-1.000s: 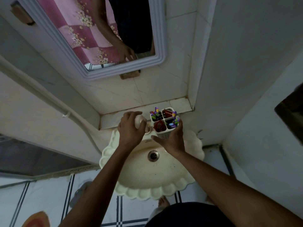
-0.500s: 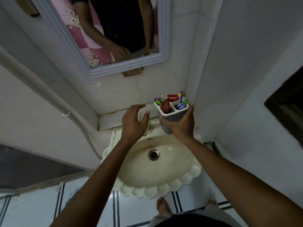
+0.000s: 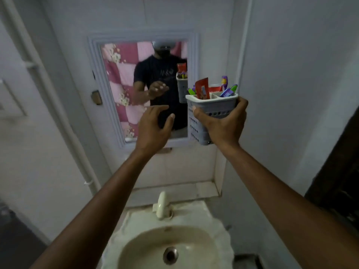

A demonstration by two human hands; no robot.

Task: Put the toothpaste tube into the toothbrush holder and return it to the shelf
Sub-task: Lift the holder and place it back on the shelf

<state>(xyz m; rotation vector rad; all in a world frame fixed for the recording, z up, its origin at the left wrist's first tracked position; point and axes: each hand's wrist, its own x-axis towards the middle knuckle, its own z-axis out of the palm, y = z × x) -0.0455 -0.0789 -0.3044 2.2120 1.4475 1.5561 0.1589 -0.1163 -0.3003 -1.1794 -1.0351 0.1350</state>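
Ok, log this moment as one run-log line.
right hand: grips toothbrush holder | toothpaste tube: inside holder | left hand: open, empty | holder: raised beside mirror, not shelved

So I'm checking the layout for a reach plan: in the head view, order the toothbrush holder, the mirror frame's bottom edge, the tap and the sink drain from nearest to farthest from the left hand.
From the left hand:
1. Mirror frame's bottom edge, just beneath it.
2. Toothbrush holder, to its right, gripped by the right hand.
3. Tap, well below.
4. Sink drain, lowest in the basin.
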